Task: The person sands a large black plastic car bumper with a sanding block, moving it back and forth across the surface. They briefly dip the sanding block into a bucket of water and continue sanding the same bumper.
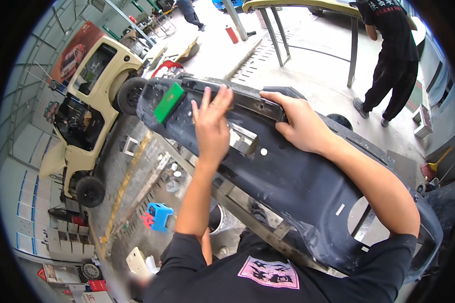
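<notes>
A long black car bumper (288, 171) lies across a metal stand in front of me, with scuffs and pale dust on its surface. My left hand (212, 123) is over its far left part, beside a rectangular cutout, fingers stretched out and holding nothing; whether the palm touches the plastic I cannot tell. A green sanding block (169, 103) rests on the bumper just left of that hand. My right hand (303, 123) grips the bumper's raised far edge, thumb on the near side, some fingers hidden behind.
Below the bumper are a blue plastic stool (160, 216), a white bucket (225, 219) and another person's arm (206, 246). A beige vehicle body (83, 113) stands at left. Far right, a person in black (394, 60) stands near another panel on a stand (308, 6). A red cylinder (231, 34) stands farther back.
</notes>
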`<state>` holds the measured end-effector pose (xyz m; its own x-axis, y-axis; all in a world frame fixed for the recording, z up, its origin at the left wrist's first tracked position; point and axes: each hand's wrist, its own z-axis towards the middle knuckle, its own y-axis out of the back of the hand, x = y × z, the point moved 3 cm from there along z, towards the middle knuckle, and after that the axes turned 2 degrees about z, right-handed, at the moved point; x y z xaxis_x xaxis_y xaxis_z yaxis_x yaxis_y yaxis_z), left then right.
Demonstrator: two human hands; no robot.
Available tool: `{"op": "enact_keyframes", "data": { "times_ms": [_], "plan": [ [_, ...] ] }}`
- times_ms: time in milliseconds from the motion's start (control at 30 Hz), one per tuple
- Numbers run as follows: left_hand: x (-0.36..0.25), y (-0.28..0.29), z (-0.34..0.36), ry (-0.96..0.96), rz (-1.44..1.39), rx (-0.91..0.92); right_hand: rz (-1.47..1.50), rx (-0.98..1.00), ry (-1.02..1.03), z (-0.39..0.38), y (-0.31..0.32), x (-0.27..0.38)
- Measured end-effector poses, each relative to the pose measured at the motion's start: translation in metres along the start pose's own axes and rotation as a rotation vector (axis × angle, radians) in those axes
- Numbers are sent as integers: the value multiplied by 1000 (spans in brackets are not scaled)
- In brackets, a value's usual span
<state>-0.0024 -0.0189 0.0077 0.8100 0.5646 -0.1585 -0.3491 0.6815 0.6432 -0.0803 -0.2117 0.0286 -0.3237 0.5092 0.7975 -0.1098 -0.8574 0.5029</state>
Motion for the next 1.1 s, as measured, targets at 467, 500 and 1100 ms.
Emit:
{"op": "enact_keyframes", "data": {
  "times_ms": [467, 500, 1100],
  "plan": [
    [-20, 1, -12, -52, -38, 53, -34, -58, 85, -3, -6, -11],
    [-13, 3, -9, 29, -60, 5, -39, -55, 73, -1, -5, -9],
    [-21, 9, -9, 546, -796, 8, -47, -29, 68, 1, -5, -6]
  ]
}}
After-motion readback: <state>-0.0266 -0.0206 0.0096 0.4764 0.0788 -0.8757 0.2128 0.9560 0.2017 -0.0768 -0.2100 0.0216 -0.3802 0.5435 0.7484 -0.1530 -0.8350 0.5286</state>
